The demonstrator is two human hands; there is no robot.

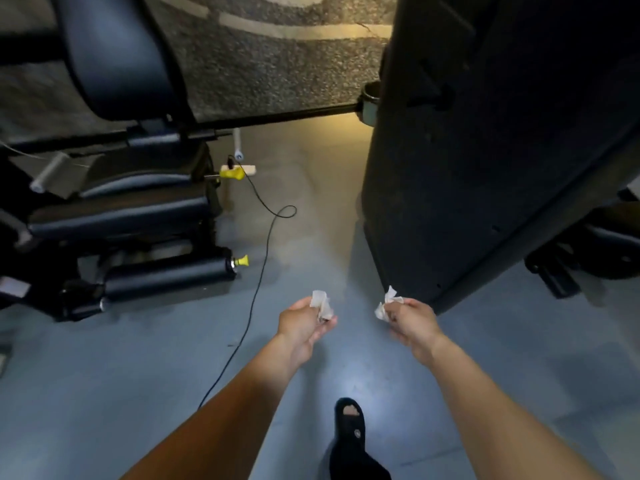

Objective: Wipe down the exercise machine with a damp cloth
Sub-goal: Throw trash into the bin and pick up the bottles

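My left hand (pixel 304 323) pinches a small crumpled white cloth piece (pixel 321 303) between thumb and fingers. My right hand (pixel 412 320) pinches another crumpled white cloth piece (pixel 388 304). Both hands are held out over the blue-grey floor, a short way apart. The right hand is close to the lower corner of a large black machine shroud (pixel 485 161) that fills the right side. On the left stands a black exercise machine (pixel 117 209) with a padded seat, a back pad and roller pads.
A thin black cable (pixel 263 268) snakes across the floor from the machine's yellow adjustment knob (pixel 231 173). A second yellow knob (pixel 241 260) sticks out by the roller pad. My sandalled foot (pixel 349 431) is below. Speckled dark flooring lies beyond.
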